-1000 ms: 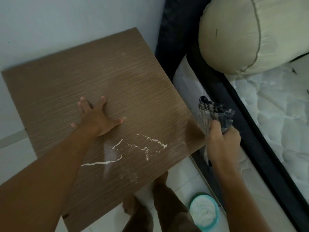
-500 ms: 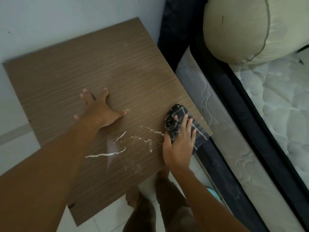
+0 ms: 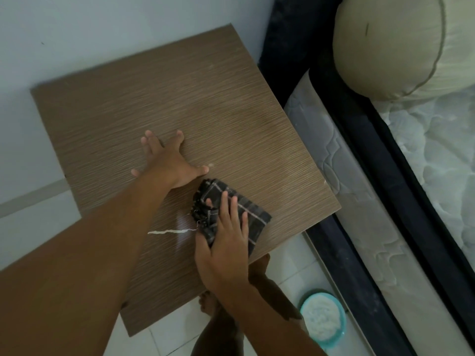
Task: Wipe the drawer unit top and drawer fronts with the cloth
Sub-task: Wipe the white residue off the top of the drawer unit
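Note:
The brown wood-grain top of the drawer unit [image 3: 205,104] fills the middle of the view, seen from above; its drawer fronts are hidden. My left hand [image 3: 169,163] lies flat on the top with fingers spread, holding nothing. My right hand [image 3: 226,240] presses flat on a dark checked cloth [image 3: 254,217] near the front right of the top. A thin white streak of powder [image 3: 167,231] lies on the wood just left of the cloth.
A bed with a quilted mattress [image 3: 437,160] and a beige bolster pillow [image 3: 401,47] stands close on the right. A teal bowl of white powder [image 3: 322,319] sits on the tiled floor by my bare feet [image 3: 208,301]. A pale wall backs the unit.
My right hand brought the cloth from beside the bed onto the top and slid it left over the white specks, which are gone. My left hand stayed put.

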Action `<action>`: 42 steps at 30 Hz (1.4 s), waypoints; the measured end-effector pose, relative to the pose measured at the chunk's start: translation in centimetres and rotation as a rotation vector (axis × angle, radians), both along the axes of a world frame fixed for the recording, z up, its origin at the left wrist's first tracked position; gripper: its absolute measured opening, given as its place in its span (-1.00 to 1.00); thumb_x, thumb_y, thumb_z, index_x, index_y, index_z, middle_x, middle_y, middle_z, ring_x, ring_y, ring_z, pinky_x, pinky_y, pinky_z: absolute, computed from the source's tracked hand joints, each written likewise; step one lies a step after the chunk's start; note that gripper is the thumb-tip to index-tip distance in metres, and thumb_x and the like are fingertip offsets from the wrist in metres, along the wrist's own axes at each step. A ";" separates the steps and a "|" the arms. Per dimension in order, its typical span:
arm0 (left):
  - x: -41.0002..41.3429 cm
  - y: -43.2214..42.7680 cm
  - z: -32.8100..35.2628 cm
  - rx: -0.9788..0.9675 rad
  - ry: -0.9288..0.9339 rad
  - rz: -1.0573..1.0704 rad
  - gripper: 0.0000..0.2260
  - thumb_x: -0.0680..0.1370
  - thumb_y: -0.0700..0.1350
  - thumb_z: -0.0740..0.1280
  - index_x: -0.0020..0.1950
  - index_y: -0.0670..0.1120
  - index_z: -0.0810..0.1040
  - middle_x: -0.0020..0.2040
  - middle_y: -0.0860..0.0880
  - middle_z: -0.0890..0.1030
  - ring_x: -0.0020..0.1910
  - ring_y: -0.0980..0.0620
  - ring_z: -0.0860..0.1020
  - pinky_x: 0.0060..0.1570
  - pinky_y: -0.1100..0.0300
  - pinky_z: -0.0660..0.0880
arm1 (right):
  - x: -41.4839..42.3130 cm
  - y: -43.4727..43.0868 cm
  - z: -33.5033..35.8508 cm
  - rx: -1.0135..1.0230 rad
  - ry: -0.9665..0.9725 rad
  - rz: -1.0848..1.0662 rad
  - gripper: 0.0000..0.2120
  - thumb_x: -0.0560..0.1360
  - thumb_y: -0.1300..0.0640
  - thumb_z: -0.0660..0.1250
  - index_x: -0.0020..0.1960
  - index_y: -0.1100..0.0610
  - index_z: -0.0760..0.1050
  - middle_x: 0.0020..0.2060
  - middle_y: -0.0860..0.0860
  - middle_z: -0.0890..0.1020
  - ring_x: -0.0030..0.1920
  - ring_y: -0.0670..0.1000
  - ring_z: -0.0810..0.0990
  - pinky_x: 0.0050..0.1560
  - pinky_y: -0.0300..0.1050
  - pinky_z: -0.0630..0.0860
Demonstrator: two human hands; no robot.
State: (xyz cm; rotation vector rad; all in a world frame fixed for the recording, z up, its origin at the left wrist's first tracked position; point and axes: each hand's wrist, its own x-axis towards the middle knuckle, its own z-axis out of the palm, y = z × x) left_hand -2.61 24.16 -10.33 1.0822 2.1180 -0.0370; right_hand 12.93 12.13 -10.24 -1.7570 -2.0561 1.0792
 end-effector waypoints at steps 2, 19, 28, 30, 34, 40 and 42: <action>-0.2 0.0 -0.1 -0.004 -0.007 -0.011 -0.02 0.34 0.29 0.46 0.57 0.20 -0.08 0.55 -0.14 -0.38 0.52 -0.13 -0.36 0.43 -0.35 -0.01 | 0.1 0.5 1.6 -0.190 0.089 -0.104 -0.38 0.51 -0.18 0.03 0.54 -0.20 -0.01 0.52 -0.23 0.03 0.53 -0.17 -0.11 0.52 -0.02 -0.08; -4.3 -4.1 1.7 0.044 0.037 0.146 -0.36 0.53 0.18 0.30 0.55 0.08 0.17 0.61 -0.06 -0.09 0.56 -0.13 0.03 0.48 -0.07 0.11 | 0.1 18.8 8.6 0.069 0.132 0.315 -0.66 0.54 0.08 0.20 -0.41 0.01 0.31 -0.53 -0.11 0.42 -0.48 -0.14 0.37 -0.43 -0.17 0.27; -4.0 -7.7 2.0 0.032 0.043 0.284 -0.43 0.59 -0.09 0.22 0.56 0.14 0.13 0.61 -0.01 -0.13 0.58 -0.07 -0.06 0.50 -0.05 0.07 | -3.6 19.8 -1.4 0.291 -0.209 1.047 -0.39 0.55 -0.17 0.02 0.57 -0.07 0.03 0.58 -0.03 -0.05 0.56 -0.02 -0.15 0.51 0.14 -0.26; -4.0 -7.7 2.2 0.032 0.038 0.288 -0.41 0.58 -0.17 0.22 0.56 0.15 0.12 0.61 -0.01 -0.15 0.58 -0.07 -0.07 0.50 -0.04 0.06 | -3.7 19.2 -2.1 0.331 -0.219 1.168 -0.34 0.51 -0.23 -0.07 0.57 -0.05 0.05 0.58 -0.02 -0.03 0.57 -0.02 -0.14 0.52 0.18 -0.22; -4.0 -7.8 2.3 0.063 -0.008 0.347 -0.42 0.58 -0.23 0.21 0.55 0.12 0.18 0.61 0.00 -0.13 0.58 -0.08 -0.05 0.51 -0.01 0.03 | -1.8 17.0 -2.5 0.379 -0.138 1.391 -0.36 0.51 -0.20 0.00 0.55 -0.01 0.16 0.58 -0.03 -0.03 0.56 -0.05 -0.18 0.52 0.16 -0.25; -3.2 -8.5 2.5 0.024 0.006 0.357 -0.43 0.59 -0.20 0.18 0.56 0.14 0.14 0.61 0.01 -0.15 0.58 -0.09 -0.07 0.50 -0.02 0.01 | 3.5 12.0 -1.3 0.194 0.004 1.476 -0.40 0.50 -0.09 0.12 0.53 0.00 0.21 0.57 -0.09 0.04 0.55 -0.13 -0.19 0.52 0.05 -0.31; -3.0 -8.8 2.5 0.034 -0.011 0.367 -0.43 0.59 -0.20 0.19 0.56 0.12 0.15 0.61 0.00 -0.14 0.58 -0.08 -0.08 0.51 -0.01 0.00 | 4.6 11.0 0.2 -0.058 0.098 1.301 -0.44 0.54 0.02 0.19 0.53 -0.03 0.21 0.52 -0.26 0.10 0.51 -0.30 -0.19 0.51 -0.17 -0.25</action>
